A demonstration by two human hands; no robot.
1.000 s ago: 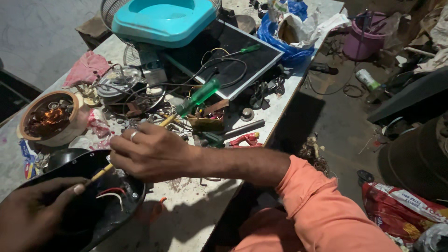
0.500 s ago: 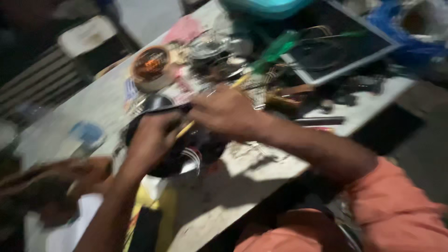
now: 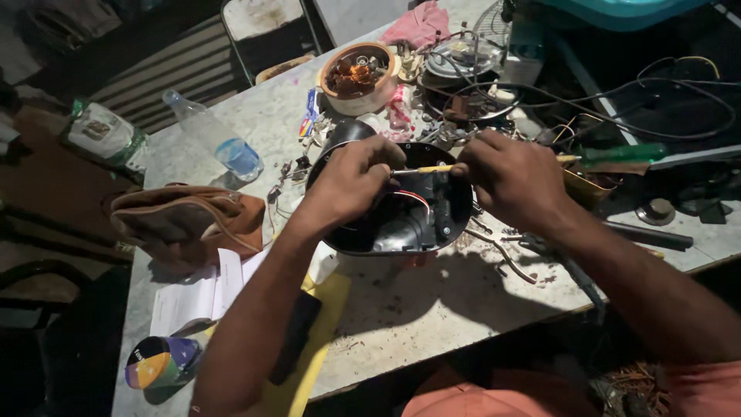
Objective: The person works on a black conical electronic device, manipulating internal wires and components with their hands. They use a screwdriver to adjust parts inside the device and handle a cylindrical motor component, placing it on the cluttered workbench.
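Pinched between my left hand [image 3: 351, 179] and right hand [image 3: 505, 179], both curled tight on it, the yellow tool [image 3: 423, 168] lies level across the open black housing [image 3: 363, 243], long axis left-to-right.

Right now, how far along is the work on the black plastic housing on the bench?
Done: the black plastic housing lies opened, its red wires bared. In hand: the left hand and right hand hold a thin yellow-handled tool across the cavity. Left: nothing is closed up; loose screws and scraps lie on the grey worktop, and the green-handled screwdriver lies unused.
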